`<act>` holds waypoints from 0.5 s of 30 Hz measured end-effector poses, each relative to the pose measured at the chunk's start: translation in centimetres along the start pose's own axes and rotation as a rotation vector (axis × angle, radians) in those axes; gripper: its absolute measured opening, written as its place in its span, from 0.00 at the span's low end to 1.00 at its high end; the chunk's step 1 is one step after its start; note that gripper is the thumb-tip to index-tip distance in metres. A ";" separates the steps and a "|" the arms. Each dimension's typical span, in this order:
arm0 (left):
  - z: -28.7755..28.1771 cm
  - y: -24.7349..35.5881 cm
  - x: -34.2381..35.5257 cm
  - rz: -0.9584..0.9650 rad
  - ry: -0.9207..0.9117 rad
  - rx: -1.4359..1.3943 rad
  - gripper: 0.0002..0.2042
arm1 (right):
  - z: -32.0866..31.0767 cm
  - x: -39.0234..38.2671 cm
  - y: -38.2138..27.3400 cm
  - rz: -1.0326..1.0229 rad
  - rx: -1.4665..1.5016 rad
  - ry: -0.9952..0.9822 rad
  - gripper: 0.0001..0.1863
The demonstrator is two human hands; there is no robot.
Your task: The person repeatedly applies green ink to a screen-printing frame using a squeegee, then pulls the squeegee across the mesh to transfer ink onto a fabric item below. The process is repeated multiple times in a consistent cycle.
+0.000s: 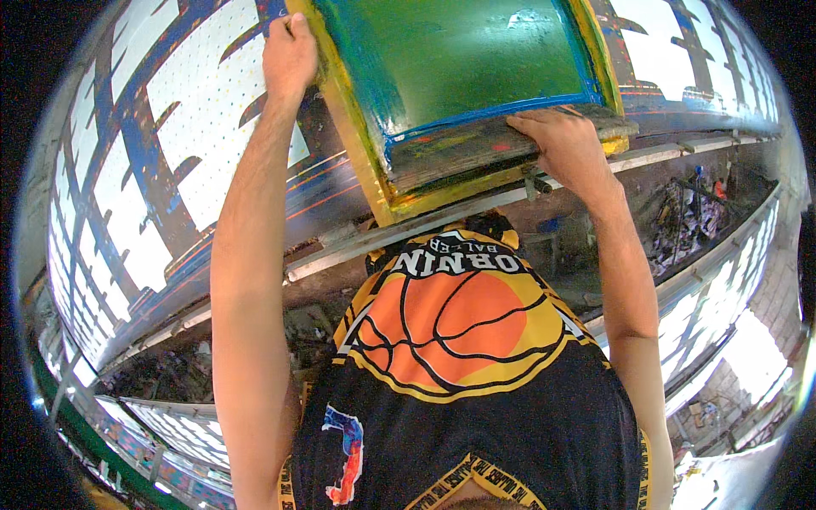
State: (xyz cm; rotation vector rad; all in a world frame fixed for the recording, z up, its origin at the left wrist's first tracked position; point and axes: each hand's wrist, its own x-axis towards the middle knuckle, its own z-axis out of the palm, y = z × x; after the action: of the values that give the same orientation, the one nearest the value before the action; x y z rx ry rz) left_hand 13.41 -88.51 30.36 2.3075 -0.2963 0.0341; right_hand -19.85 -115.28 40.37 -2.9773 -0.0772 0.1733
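Note:
A screen printing frame [355, 153] lies tilted at the top middle, its wooden rails smeared with yellow and green paint. Green mesh [476, 64] fills it, edged by a blue line. My left hand [291, 55] is closed around the left rail, near the top of the view. At the near right corner, my right hand [568, 146] grips the near side, thumb on top of a paint-stained greyish strip [476, 153]; its other fingers are partly hidden. Beneath the frame, white cut fabric pieces [204, 102] lie in rows on a long dark printing table [327, 183].
A pale rail [408, 236] runs along the table's near edge, just before my body. More white pieces [650, 51] continue to the right. Behind me stands another long table [705, 306] with white pieces. Crumpled scraps [688, 217] lie in the dark space below, at the right.

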 end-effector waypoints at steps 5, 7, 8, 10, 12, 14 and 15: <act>0.3 -0.8 0.4 0.014 -0.009 -0.003 0.27 | 1.1 -0.5 -1.1 -0.019 -0.077 0.070 0.30; 0.4 -0.9 0.3 -0.007 -0.022 -0.034 0.27 | 1.7 0.1 -1.6 0.018 -0.090 0.101 0.31; 0.4 -0.9 0.2 0.004 -0.015 -0.050 0.27 | 1.8 1.1 -1.5 0.059 -0.104 0.081 0.31; 0.3 -0.7 0.1 0.003 -0.014 -0.066 0.26 | 2.0 4.0 -0.6 0.019 -0.111 0.154 0.32; 0.1 -0.2 0.0 0.017 0.027 -0.082 0.22 | 1.6 7.5 0.7 -0.004 -0.110 0.197 0.34; -0.2 0.1 -0.1 0.009 0.040 -0.086 0.21 | 1.0 12.1 2.5 -0.010 -0.162 0.163 0.33; -0.3 0.1 -0.2 -0.007 0.039 -0.086 0.21 | 0.5 14.9 3.7 -0.063 -0.187 0.194 0.32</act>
State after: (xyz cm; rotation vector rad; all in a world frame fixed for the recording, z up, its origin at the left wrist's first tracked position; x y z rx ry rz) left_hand 13.21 -88.37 30.60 2.2202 -0.2647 0.0612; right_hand -4.94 -117.95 37.67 -3.1545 -0.1730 -0.1386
